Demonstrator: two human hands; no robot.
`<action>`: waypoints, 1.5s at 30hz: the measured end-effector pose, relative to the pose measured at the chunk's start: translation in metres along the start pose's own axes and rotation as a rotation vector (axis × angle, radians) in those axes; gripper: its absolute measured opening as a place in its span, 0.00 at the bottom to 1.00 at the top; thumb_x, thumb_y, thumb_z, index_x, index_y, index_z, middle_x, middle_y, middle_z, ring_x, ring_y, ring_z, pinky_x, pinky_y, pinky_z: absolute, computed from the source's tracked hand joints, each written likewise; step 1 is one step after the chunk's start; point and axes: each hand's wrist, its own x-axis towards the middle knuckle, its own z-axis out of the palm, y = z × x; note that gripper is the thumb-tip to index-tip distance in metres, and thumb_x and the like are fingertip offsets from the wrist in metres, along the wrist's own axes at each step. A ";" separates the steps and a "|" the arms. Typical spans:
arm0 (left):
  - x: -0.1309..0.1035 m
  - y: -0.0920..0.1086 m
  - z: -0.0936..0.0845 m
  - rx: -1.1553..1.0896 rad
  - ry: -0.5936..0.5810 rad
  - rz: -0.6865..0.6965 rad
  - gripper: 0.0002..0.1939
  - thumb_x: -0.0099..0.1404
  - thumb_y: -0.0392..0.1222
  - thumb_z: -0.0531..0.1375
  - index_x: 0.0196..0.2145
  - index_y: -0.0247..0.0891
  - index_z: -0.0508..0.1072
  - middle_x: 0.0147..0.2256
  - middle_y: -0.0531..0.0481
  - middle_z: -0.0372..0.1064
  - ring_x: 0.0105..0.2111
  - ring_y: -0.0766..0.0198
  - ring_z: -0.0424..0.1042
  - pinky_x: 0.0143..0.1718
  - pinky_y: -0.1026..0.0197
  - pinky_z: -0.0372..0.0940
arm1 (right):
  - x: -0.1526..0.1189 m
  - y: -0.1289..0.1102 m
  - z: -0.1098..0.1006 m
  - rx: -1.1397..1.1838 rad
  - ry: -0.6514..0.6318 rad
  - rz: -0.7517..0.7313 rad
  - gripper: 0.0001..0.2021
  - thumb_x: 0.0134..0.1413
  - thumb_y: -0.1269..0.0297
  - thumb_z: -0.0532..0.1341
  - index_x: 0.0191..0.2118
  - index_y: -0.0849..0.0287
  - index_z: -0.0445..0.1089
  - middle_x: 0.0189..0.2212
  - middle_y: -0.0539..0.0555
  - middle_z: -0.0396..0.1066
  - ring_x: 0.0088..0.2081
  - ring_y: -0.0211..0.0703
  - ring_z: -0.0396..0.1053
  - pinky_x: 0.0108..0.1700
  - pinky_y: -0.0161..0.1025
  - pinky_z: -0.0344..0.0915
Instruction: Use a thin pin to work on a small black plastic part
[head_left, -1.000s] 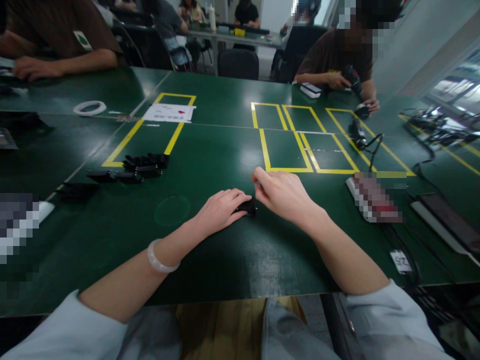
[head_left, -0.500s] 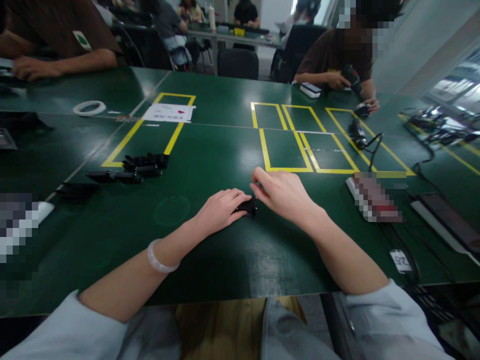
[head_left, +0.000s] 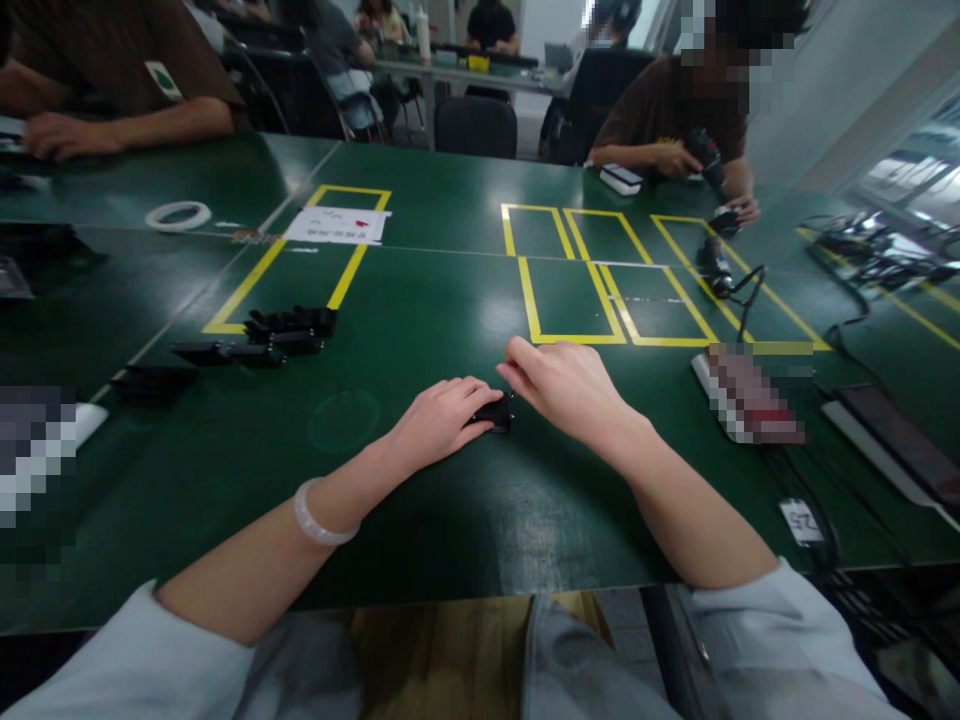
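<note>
On the green table, my left hand (head_left: 442, 420) grips a small black block-like part (head_left: 496, 415), its thumb along the near side and its fingers over the top. Tiny pale, shiny spots show on the part's right end; its left end is hidden under my fingers. Just right of and above the part is my right hand (head_left: 574, 385), its fingers curled and thumb and index finger pinched together. Whatever the pinch holds, if anything, is too small or hidden to make out.
Several similar black parts (head_left: 289, 325) lie to the left. A paper sheet (head_left: 341, 225) and a white ring (head_left: 178, 216) are farther back. Right of me lie a phone-like device (head_left: 750, 395) and cables (head_left: 817, 500). Across the table, a person (head_left: 675, 120) holds a black tool.
My right hand has shifted very slightly to the left. My left hand and the black part stay in place.
</note>
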 end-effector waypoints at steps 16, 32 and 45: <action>-0.001 0.000 0.000 -0.018 0.011 0.003 0.16 0.68 0.44 0.56 0.53 0.40 0.65 0.48 0.44 0.68 0.48 0.56 0.69 0.49 0.55 0.63 | 0.001 0.000 0.002 -0.028 -0.028 0.080 0.18 0.66 0.57 0.42 0.42 0.57 0.65 0.27 0.53 0.74 0.25 0.39 0.68 0.26 0.36 0.41; 0.000 0.001 -0.001 -0.007 0.002 -0.001 0.17 0.68 0.44 0.56 0.53 0.39 0.64 0.49 0.45 0.68 0.48 0.56 0.68 0.48 0.56 0.63 | 0.001 0.000 0.002 -0.037 -0.003 0.062 0.15 0.65 0.61 0.43 0.42 0.57 0.65 0.27 0.52 0.74 0.25 0.39 0.68 0.26 0.36 0.41; -0.001 -0.002 0.002 0.004 -0.002 -0.001 0.17 0.68 0.44 0.56 0.53 0.39 0.64 0.49 0.45 0.68 0.48 0.56 0.68 0.48 0.56 0.63 | 0.001 0.000 0.005 -0.034 0.004 0.072 0.14 0.64 0.62 0.44 0.43 0.57 0.65 0.29 0.53 0.74 0.26 0.38 0.67 0.26 0.36 0.41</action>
